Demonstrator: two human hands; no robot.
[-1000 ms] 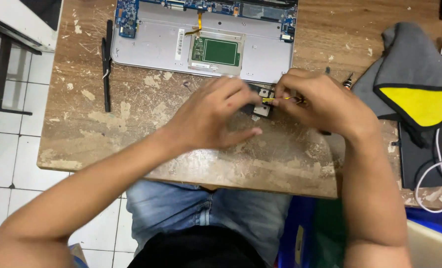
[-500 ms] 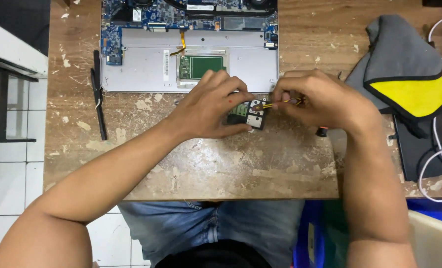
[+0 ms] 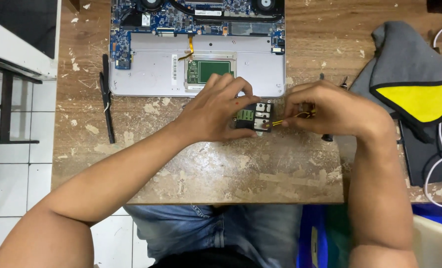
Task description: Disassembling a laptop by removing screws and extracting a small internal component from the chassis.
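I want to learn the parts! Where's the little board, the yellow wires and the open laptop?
Small circuit board (image 3: 253,117), head view, its middle.
Yellow wires (image 3: 286,119), head view, mid-length.
Opened laptop (image 3: 146,74), head view, grey panel.

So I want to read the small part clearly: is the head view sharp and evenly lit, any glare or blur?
Head view: even, soft light with no harsh glare; the small circuit board under the left hand is fairly sharp; the right hand hides the wires' far end; faint shadows beneath both hands.

This is an electronics repair workshop — an opened laptop with bare circuit boards lies at the far edge of a scratched wooden tabletop, and a black prying tool lies near its left edge.
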